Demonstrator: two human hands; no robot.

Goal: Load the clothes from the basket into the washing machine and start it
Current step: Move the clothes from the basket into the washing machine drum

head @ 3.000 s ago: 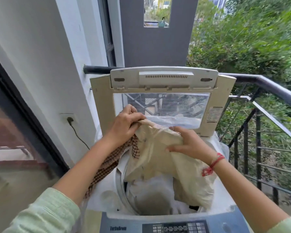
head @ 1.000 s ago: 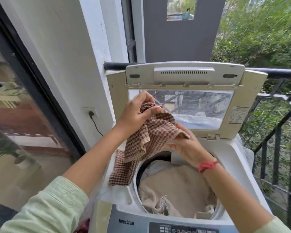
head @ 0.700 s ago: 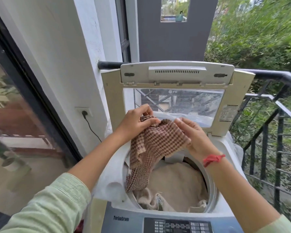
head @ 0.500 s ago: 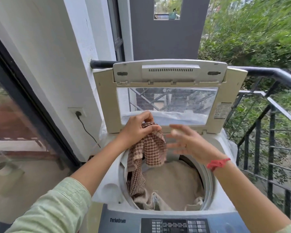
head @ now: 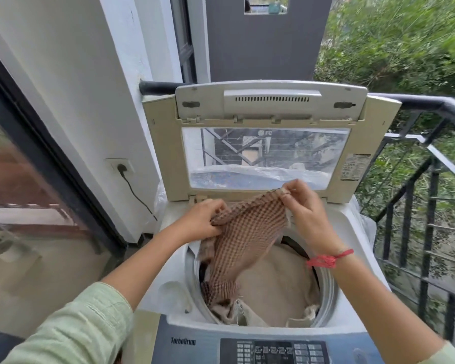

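A top-loading washing machine (head: 174, 292) stands before me with its lid (head: 271, 106) raised upright. A beige garment (head: 279, 285) lies in the drum. Over the drum opening hangs a brown checked cloth (head: 244, 240), stretched between my hands, its lower end dangling into the drum. My left hand (head: 202, 222) grips the cloth's left edge. My right hand (head: 302, 206), with a red thread on the wrist, pinches the upper right corner. The control panel (head: 273, 350) is at the machine's near edge. The basket is out of view.
A white wall with a socket and a plugged-in black cable (head: 122, 168) stands left of the machine. A dark-framed glass door (head: 24, 185) fills the far left. A black metal railing (head: 431, 179) runs along the right, with green bushes behind it.
The beige garment went down into the drum. My right hand let go of the checked cloth half a second ago and now pinches its upper right corner, spreading it over the opening.
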